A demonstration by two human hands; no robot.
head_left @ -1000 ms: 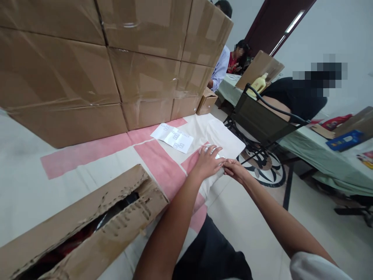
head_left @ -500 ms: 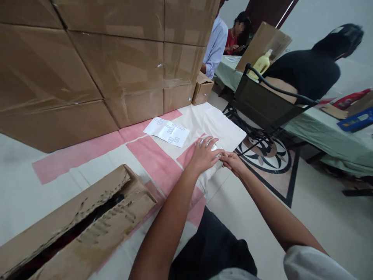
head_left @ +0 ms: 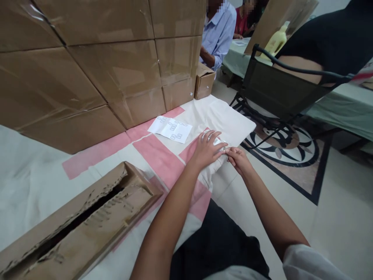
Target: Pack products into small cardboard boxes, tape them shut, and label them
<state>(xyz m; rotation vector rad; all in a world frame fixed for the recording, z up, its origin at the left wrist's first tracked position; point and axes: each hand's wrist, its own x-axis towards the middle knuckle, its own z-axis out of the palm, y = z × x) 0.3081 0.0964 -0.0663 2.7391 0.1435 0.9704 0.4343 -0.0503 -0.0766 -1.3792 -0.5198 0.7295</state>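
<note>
My left hand [head_left: 207,149] lies over a small shiny whitish thing [head_left: 217,142] at the table edge, its fingers spread across it. Most of this thing is under the hand, so its kind cannot be made out. Close beside the left thumb, my right hand [head_left: 238,159] is closed, thumb and fingertips pinched together at the near edge of the whitish thing. What sits in that pinch is too small to tell. A white sheet of paper [head_left: 171,129] printed with small outlined shapes lies just beyond my left hand.
Stacked cardboard boxes [head_left: 116,74] wall off the far left. A torn-open carton [head_left: 96,221] stands at near left on the pink and white tablecloth [head_left: 157,159]. Right of the table are a folding chair [head_left: 288,85] with a seated person, and other people at tables behind.
The view has shifted, bringing the seated person and chair larger at right. My left hand stays on the whitish thing; my right hand has drawn slightly apart, still pinched.
</note>
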